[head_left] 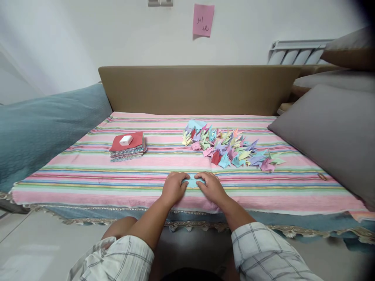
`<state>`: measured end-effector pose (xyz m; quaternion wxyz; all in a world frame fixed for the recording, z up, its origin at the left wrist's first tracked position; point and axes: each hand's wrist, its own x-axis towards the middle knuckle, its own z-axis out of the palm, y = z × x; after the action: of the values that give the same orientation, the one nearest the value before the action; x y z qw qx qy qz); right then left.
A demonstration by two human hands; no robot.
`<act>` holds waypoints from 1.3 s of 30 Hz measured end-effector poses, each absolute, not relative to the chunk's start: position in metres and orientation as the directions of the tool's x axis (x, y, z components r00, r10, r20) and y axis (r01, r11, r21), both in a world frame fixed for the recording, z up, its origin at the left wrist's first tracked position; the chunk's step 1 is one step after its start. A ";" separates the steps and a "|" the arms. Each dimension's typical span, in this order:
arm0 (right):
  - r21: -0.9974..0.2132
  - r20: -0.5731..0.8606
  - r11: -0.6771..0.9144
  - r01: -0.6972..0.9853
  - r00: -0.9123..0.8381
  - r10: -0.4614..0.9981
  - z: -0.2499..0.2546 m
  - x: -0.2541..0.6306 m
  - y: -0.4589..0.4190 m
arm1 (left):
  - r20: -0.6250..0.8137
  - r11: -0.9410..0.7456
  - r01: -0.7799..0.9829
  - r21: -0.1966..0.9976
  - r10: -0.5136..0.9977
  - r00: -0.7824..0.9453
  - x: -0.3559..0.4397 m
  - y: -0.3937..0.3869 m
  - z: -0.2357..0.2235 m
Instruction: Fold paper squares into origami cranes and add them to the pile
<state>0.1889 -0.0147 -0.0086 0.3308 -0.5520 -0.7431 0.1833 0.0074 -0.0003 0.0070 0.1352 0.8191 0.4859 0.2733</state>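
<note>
Checked sleeves (260,248), hands (175,188) on blue paper (192,182)

Your paper (192,182) lies on the cloth (164,160) between your left hand (175,185) and right hand (211,186). Ahead to your left, a block (126,140) sits on a paper stack (129,153). Ahead to your right lie paper birds (220,147), then a pillow (325,136). The sofa back (199,90) stands behind.

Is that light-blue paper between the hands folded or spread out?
Folded, it seems: the light-blue paper shows angled edges and looks smaller than the stacked sheets; fingers cover its ends.
</note>
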 end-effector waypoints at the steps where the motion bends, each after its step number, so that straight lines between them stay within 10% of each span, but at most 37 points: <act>1: -0.640 0.285 0.325 0.697 -0.178 0.942 -0.009 0.190 -0.014 | 0.318 -0.504 0.715 0.484 0.863 0.393 0.007 0.000 0.006; 20: -0.603 0.368 0.430 0.672 -0.243 0.898 -0.011 0.196 -0.015 | 0.374 -0.699 0.703 0.132 0.692 0.617 0.002 -0.011 0.003; 31: -0.188 0.397 0.584 0.790 -0.483 0.781 -0.012 0.191 -0.044 | 0.342 -0.728 0.676 0.116 0.668 0.661 -0.004 -0.011 0.004; 39: -0.126 0.270 0.545 0.829 -0.500 0.823 -0.025 0.191 -0.044 | 0.357 -0.723 0.679 0.128 0.672 0.649 -0.014 -0.014 0.003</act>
<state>0.1913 -0.0438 -0.0253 0.1503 -0.4767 -0.8661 -0.0100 -0.0138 -0.0139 0.0031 -0.0087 0.9079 0.3720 0.1930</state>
